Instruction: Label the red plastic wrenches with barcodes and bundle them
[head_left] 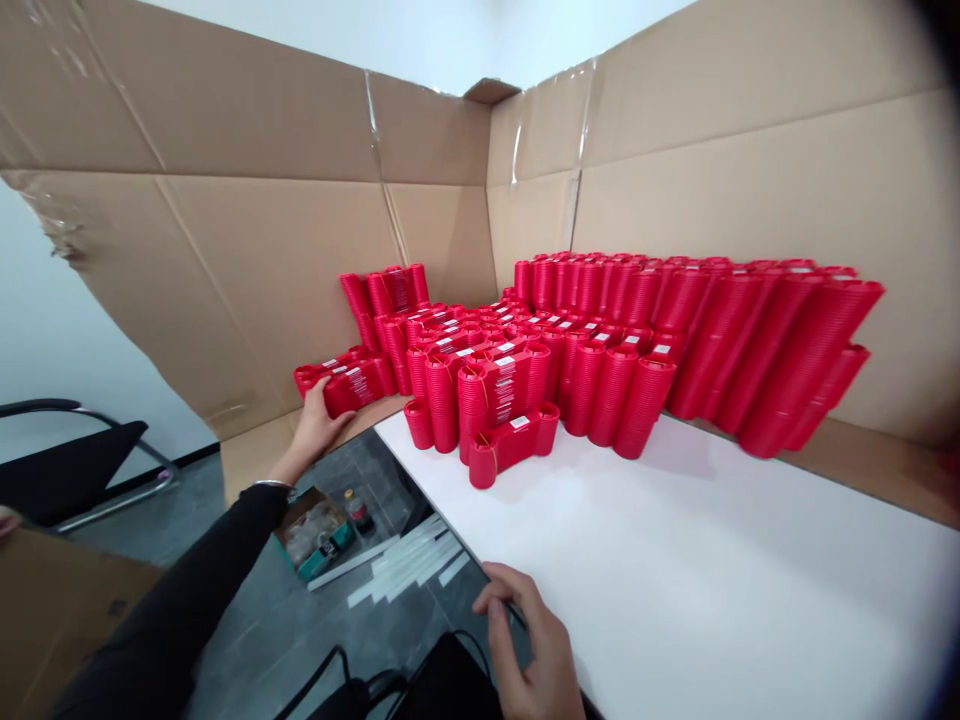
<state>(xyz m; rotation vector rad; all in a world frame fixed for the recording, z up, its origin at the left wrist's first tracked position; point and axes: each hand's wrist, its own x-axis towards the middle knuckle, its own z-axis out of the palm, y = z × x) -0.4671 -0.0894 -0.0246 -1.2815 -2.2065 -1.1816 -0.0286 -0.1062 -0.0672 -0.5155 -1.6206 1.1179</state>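
My left hand (321,425) reaches out to the far left and grips the near end of a red bundle (360,385), its thumb along the front and its other fingers partly hidden. This bundle lies low beside the main pile; it looks like ribbed plastic pieces stacked together, with white print on its side. My right hand (529,640) is at the near edge of the white table (675,560), fingers loosely bent, nothing visible in it. The closest bundle on the table, a short red one (516,445) with a thin band and white label, lies in front of the pile.
Many similar red bundles (600,390) stand in rows along tall cardboard walls (675,150). Below the table edge are a box of clutter (315,535), a dark bottle (358,508) and white strips (412,560). A black chair (75,460) and another cardboard piece (67,600) are at left.
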